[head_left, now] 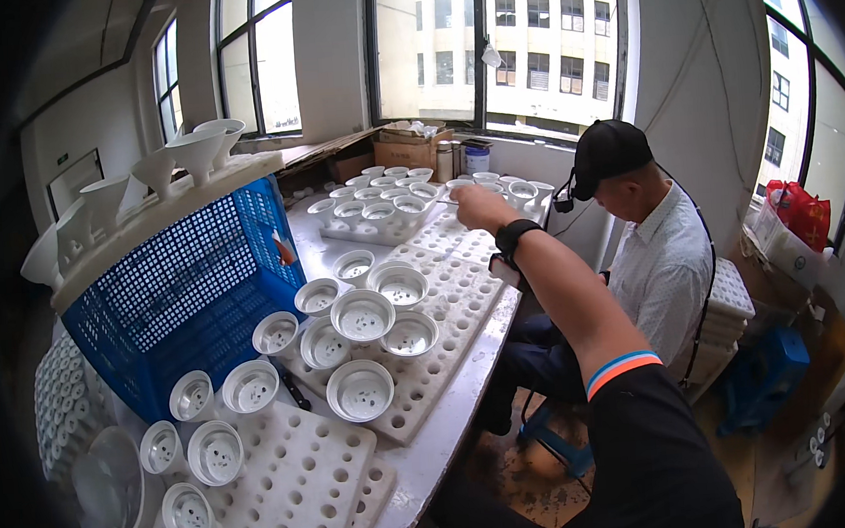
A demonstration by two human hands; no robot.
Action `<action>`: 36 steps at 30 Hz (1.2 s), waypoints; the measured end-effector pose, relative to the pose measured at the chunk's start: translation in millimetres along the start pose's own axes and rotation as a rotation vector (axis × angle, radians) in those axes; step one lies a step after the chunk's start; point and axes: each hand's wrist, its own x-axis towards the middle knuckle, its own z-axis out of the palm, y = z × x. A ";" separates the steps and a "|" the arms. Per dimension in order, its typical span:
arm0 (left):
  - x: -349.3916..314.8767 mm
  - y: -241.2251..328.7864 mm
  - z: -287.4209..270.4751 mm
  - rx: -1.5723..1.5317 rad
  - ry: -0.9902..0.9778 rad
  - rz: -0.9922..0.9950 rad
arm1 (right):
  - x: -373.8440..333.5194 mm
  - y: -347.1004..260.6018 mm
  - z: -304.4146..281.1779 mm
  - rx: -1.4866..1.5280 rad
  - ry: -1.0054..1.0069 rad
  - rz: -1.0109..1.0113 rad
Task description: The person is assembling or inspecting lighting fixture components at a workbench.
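Near: white perforated board (284,500) on tabletop (418,469), white cups (215,453) with dark specks around its left and far edges. Mid: more cups clustered on a longer perforated board (464,305); blue crate (187,296) to the left. Farther: right hand (482,209) near the far cups (381,211); can't tell whether it's holding anything. Left hand out of view, state unknown. Person in black cap (669,259) sits right. Back: cardboard box (404,155).

1. White cups (363,314): smooth, glossy, plastic-looking.
2. Perforated boards (295,465): matt, foam-like.
3. Blue crate (196,273): plastic, mesh-walled, low sheen.
4. Worktop (425,467): smooth, semi-gloss, marked.
5. Carton (406,154): matt brown cardboard.
6. Red bag (804,212): glossy, creased plastic.
7. Black sleeve (646,434): matt cloth.
8. Black cap (614,151): matt cloth.
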 end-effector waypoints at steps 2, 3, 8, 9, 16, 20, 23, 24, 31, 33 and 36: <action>3.6 -6.2 5.5 0.052 -0.081 0.087 | 11.4 -3.6 -19.0 -0.068 -0.016 0.103; -2.7 12.7 10.9 -0.015 0.045 -0.001 | 16.2 -3.0 -23.8 -0.068 -0.016 0.106; 2.0 7.8 7.8 0.090 0.064 -0.011 | 34.4 6.6 -32.6 -0.036 0.065 0.151; 0.8 8.2 6.9 0.117 0.068 -0.015 | 36.7 9.6 -31.3 -0.022 0.115 0.126; 5.1 35.6 -15.9 0.293 0.038 -0.087 | 40.6 15.0 -29.8 -0.016 0.139 0.116; 24.2 38.0 -18.1 0.420 -0.072 -0.230 | 47.8 21.2 -27.7 -0.051 -0.034 0.157; 14.2 48.0 -19.4 0.451 -0.072 -0.226 | 46.1 26.2 -22.8 0.006 -0.001 0.149; 7.2 51.2 -22.3 0.377 0.022 -0.058 | 46.2 29.7 -21.3 0.017 0.002 0.153; 3.2 61.4 -43.1 0.147 0.084 0.119 | 56.0 40.9 -6.8 0.078 0.072 0.126; 2.0 66.5 -44.3 0.181 0.092 0.092 | 60.4 43.0 -6.9 0.060 0.072 0.109; 4.4 74.6 -45.4 0.228 0.100 0.056 | 65.0 44.8 -4.6 0.072 0.068 0.121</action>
